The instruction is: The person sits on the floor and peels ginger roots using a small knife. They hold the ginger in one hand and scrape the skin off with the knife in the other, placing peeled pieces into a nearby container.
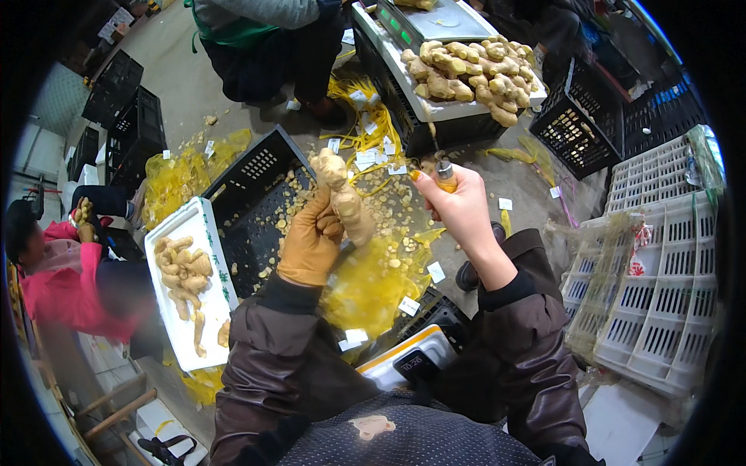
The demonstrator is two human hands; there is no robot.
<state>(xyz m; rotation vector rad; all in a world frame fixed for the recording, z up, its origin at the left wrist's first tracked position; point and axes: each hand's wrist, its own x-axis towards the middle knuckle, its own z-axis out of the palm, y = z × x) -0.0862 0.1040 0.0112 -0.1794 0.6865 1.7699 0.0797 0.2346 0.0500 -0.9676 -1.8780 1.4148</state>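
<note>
My left hand (312, 239), in a tan glove, grips a large ginger root (348, 201) held upright over the floor litter. My bare right hand (457, 204) is closed around the handle of a small tool (446, 175) with a metal collar and a thin shaft pointing away from me; its tip is hard to make out. The tool and the root are apart. At my left, a white foam tray (218, 291) holds several ginger roots (183, 268). Farther ahead, more ginger (466, 73) is heaped on a white foam lid beside a weighing scale (443, 23).
A black plastic crate (250, 227) with ginger scraps lies left of centre. Yellow mesh bags (373, 285) and paper tags cover the floor. White crates (653, 303) stand at right, black crates (574, 125) beyond. One person (262, 46) is ahead, another in pink (70, 279) at left.
</note>
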